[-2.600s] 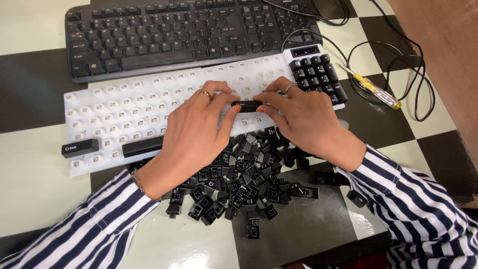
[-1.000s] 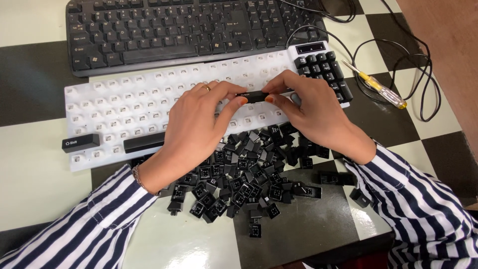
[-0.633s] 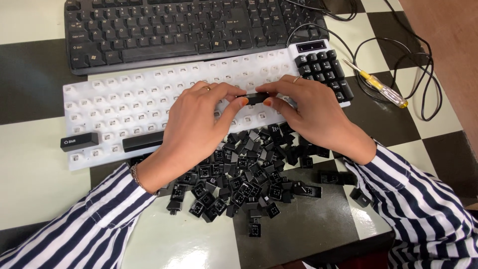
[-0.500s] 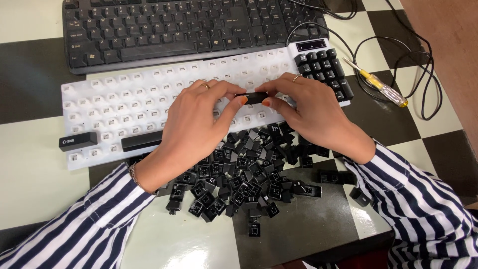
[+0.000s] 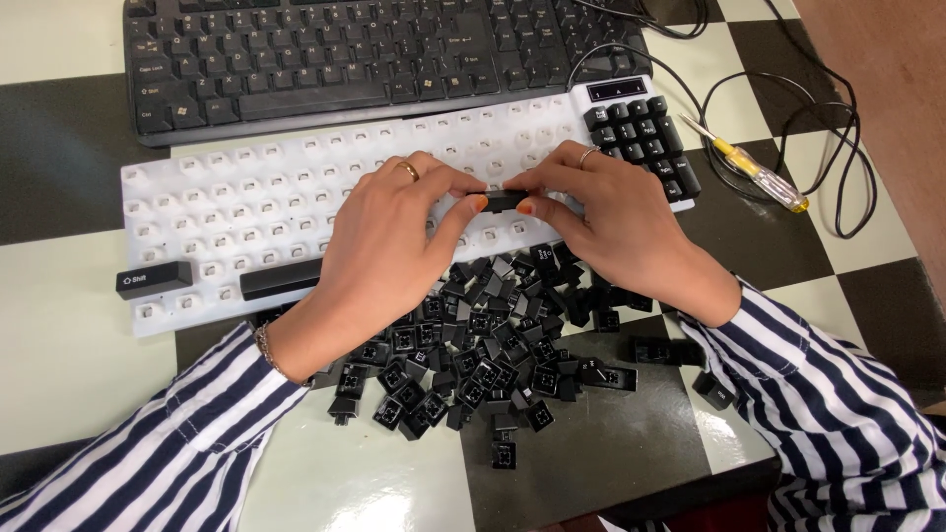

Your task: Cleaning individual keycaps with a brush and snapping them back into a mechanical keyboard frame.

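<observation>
I see left hand (image 5: 384, 246) and right hand (image 5: 616, 222) each with grip pinched on one end of a long black keycap (image 5: 503, 201), kept level just above the white keyboard base (image 5: 246, 212) at frame centre, loose keycaps (image 5: 483, 345) heaped below

We look steeply down from our head camera, close over the desk (image 5: 59, 355); keyboards fill the upper frame.

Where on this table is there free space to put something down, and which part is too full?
Free: the pale tile left of the white keyboard and above the left sleeve, and the tiles below the keycap pile. Crowded: between both hands, and near the cables and screwdriver.
</observation>
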